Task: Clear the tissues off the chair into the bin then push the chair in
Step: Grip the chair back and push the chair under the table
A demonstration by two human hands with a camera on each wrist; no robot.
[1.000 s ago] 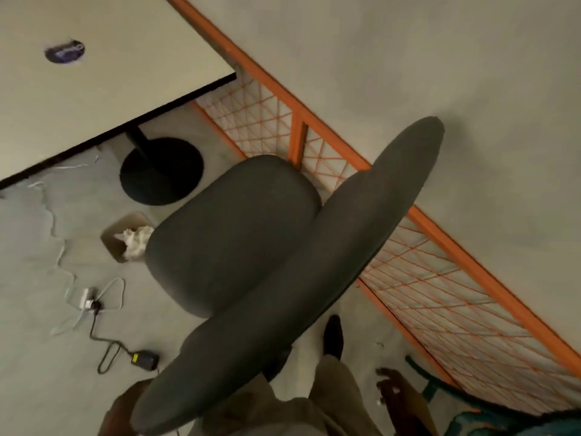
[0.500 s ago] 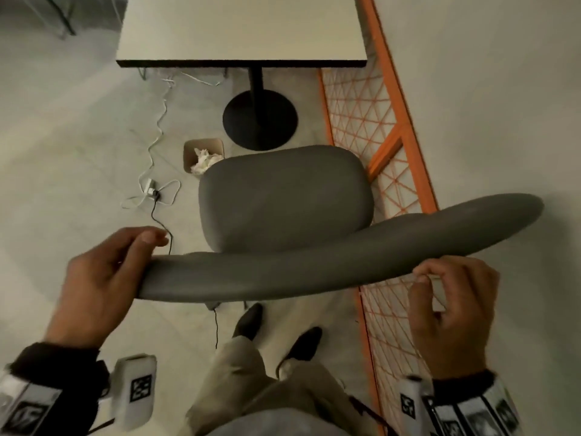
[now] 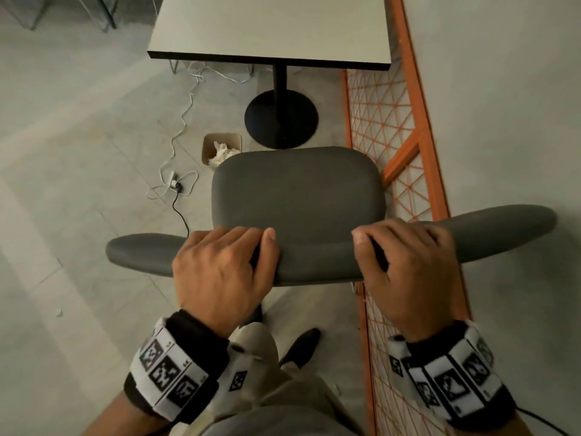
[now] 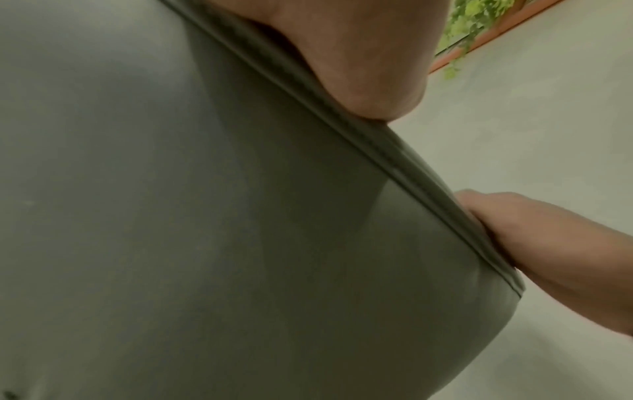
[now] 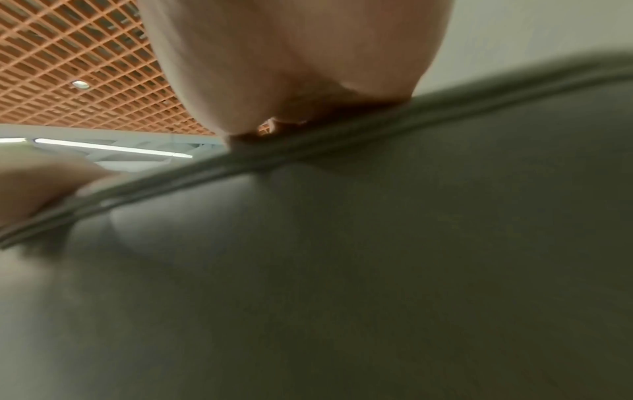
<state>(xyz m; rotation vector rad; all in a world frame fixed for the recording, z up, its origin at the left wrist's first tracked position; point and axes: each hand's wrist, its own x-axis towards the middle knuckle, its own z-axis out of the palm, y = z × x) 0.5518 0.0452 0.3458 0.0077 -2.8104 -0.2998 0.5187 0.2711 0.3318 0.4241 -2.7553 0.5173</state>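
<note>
The grey chair's seat (image 3: pixel 298 190) is bare and faces the white table (image 3: pixel 273 26). Its curved backrest (image 3: pixel 317 256) runs across the head view below the seat. My left hand (image 3: pixel 226 262) grips the backrest's top edge left of centre, fingers curled over it. My right hand (image 3: pixel 405 262) grips the same edge right of centre. Both wrist views show grey backrest fabric (image 4: pixel 205 216) (image 5: pixel 377 270) close up, with a palm over the rim. The small beige bin (image 3: pixel 209 146), holding crumpled white tissues (image 3: pixel 224 151), stands on the floor by the seat's front left corner.
The table's black post and round base (image 3: pixel 281 119) stand just beyond the seat. An orange mesh partition (image 3: pixel 393 136) runs along the right, close to the chair. White cables and a plug strip (image 3: pixel 173 182) lie on the floor at left. My shoes (image 3: pixel 301 344) are behind the chair.
Both hands came down from beside the backrest's ends onto its top edge and took hold of it. The chair now sits squarely in front of the table, with the view steadier.
</note>
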